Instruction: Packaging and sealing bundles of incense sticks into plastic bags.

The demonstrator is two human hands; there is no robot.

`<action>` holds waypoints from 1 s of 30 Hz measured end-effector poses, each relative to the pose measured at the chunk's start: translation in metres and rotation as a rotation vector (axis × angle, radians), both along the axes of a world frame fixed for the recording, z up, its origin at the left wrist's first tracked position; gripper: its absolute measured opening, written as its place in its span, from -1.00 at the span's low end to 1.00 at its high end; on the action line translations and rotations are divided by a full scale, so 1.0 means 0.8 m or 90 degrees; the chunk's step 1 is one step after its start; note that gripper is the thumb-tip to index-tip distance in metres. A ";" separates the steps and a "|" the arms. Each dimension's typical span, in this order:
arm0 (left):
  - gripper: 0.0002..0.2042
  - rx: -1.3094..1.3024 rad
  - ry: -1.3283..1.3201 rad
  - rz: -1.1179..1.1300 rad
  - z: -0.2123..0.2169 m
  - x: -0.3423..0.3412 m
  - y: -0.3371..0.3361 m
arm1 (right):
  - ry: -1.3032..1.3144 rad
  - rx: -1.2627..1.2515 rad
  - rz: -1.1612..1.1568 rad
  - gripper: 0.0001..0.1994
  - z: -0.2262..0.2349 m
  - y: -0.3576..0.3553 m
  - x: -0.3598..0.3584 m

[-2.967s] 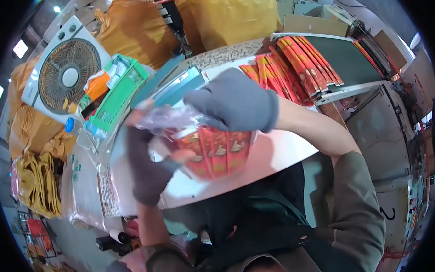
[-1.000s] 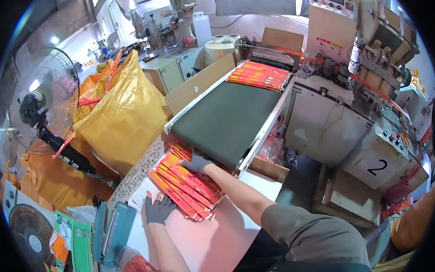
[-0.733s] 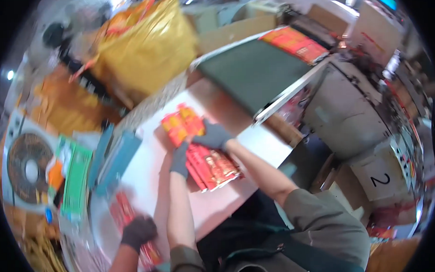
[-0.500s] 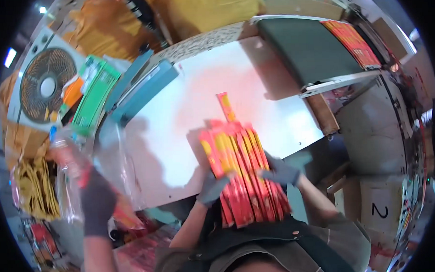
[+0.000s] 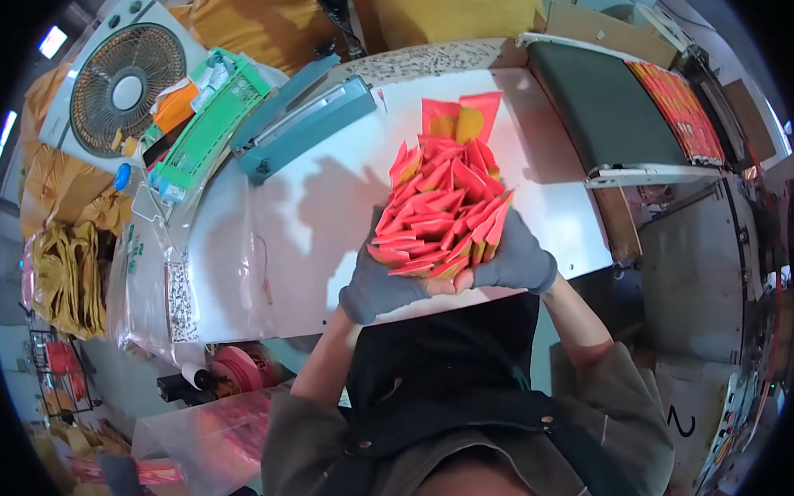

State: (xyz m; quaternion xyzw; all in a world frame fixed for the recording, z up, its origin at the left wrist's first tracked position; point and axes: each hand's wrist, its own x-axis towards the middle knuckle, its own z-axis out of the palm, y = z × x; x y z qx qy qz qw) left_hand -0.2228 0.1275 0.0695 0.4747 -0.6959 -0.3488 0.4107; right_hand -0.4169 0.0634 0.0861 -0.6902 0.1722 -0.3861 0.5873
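A thick bundle of red-and-gold flat packets point(image 5: 439, 207) stands over the near middle of the white table, seen from its end so that many folded edges face up. My left hand point(image 5: 376, 279), in a grey glove with bare fingertips, wraps round its left side. My right hand point(image 5: 518, 254), gloved the same way, presses the right side. The fingertips of both hands come together below the bundle. At its far end, two packets point(image 5: 461, 121) stick out with their yellow discs showing. Whether these are held with the rest or lie on the table, I cannot tell.
The white table point(image 5: 301, 260) has a blue-grey metal bar point(image 5: 310, 129) at its far left. Beyond are a green tray point(image 5: 211, 128) and a fan point(image 5: 129, 87). At right, a dark conveyor belt point(image 5: 606, 105) carries red packets point(image 5: 676, 111). Another person's gloved hand point(image 5: 123, 478) is low left.
My hands have moved forward over the table and tipped the bundle up, so its end now faces upward. The other person's hand has gone from the left side to the lower left.
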 end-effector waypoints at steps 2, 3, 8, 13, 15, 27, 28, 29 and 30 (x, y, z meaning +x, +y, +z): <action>-0.09 -0.127 0.153 0.006 0.025 -0.011 -0.010 | -0.102 -0.024 -0.012 0.35 0.035 -0.006 0.015; 0.03 -0.245 0.305 0.011 0.037 -0.022 -0.010 | -0.204 -0.037 -0.027 0.38 0.042 -0.006 0.020; -0.08 -0.068 0.336 0.046 0.042 -0.033 0.016 | -0.133 -0.142 -0.110 0.22 0.041 0.026 0.010; -0.07 0.231 0.301 -0.061 0.009 -0.061 0.042 | -0.054 0.172 -0.040 -0.14 0.023 0.037 -0.037; -0.06 0.345 0.355 -0.112 -0.045 -0.086 0.034 | 0.017 0.270 0.101 -0.29 -0.001 0.010 -0.049; -0.72 -0.045 -0.562 0.277 -0.103 -0.081 -0.163 | 0.219 0.150 0.164 -0.84 -0.053 -0.037 -0.043; -0.72 -0.042 -0.563 0.281 -0.105 -0.074 -0.163 | 0.212 0.156 0.174 -0.84 -0.054 -0.040 -0.044; -0.77 -0.011 -0.563 0.250 -0.108 -0.057 -0.158 | 0.212 0.155 0.182 -0.84 -0.054 -0.044 -0.043; -0.81 0.025 -0.562 0.214 -0.113 -0.041 -0.148 | 0.221 0.160 0.177 -0.84 -0.057 -0.046 -0.041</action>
